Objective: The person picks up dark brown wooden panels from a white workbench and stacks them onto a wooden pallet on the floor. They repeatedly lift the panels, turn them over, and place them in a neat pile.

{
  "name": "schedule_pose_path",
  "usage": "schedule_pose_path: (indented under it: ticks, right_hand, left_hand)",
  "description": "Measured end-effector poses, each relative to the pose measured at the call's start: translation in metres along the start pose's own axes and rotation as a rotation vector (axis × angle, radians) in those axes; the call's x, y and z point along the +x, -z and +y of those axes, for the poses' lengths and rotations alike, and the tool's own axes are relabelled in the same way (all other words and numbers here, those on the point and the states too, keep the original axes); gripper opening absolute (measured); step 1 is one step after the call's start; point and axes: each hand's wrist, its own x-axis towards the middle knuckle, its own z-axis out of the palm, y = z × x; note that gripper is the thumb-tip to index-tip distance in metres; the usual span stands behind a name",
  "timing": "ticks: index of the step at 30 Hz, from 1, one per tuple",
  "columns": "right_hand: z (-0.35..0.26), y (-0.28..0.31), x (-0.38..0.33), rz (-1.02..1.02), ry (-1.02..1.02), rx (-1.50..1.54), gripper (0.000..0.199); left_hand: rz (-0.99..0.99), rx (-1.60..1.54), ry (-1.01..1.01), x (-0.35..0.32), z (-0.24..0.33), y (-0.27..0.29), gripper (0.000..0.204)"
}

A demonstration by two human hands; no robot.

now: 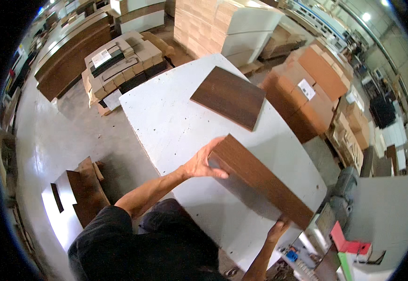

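A long, thick brown wood-grain piece [265, 182] is held slantwise over the white-topped table [161, 112]. Whether it is one block or several panels together, I cannot tell. My left hand [208, 161] grips its far left end, the thumb on the near side and the fingers mostly hidden behind the end. At the near right end my right hand [277, 229] holds the lower corner, slightly blurred. Beyond the piece, a flat dark brown wood-grain panel [229, 97] lies on the table's far part, apart from both hands.
Stacked flat cardboard [126, 63] stands far left, and a pallet of brown cartons [307, 84] right of the table. Brown panels [79, 199] stand on the floor at left. A grey motor [345, 182] and a pink folder [349, 241] are at the near right.
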Motion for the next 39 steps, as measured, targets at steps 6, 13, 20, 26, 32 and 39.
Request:
schedule_pose_path:
  ticks: [6, 13, 20, 26, 32, 39]
  right_hand:
    - [0.090, -0.036, 0.003, -0.065, 0.121, -0.081, 0.082]
    - [-0.055, -0.192, 0.008, -0.447, -0.092, 0.028, 0.081]
    - [-0.165, -0.267, -0.036, -0.781, -0.180, 0.060, 0.081]
    - [-0.234, -0.359, -0.118, -1.092, -0.262, -0.052, 0.080]
    - [-0.298, -0.460, -0.193, -1.233, -0.259, -0.148, 0.079]
    - [-0.366, -0.586, -0.263, -1.418, -0.175, -0.268, 0.093]
  left_hand:
    - [0.113, -0.034, -0.035, -0.009, -0.058, -0.020, 0.109]
    - [0.453, -0.062, 0.398, -0.120, 0.044, -0.012, 0.101]
    - [0.776, 0.027, 0.775, -0.247, 0.109, 0.037, 0.109]
    - [1.203, 0.063, 0.822, -0.379, 0.095, 0.084, 0.112]
    - [1.446, -0.010, 0.767, -0.469, 0.077, 0.185, 0.109]
    - [1.689, -0.137, 0.849, -0.547, 0.089, 0.264, 0.101]
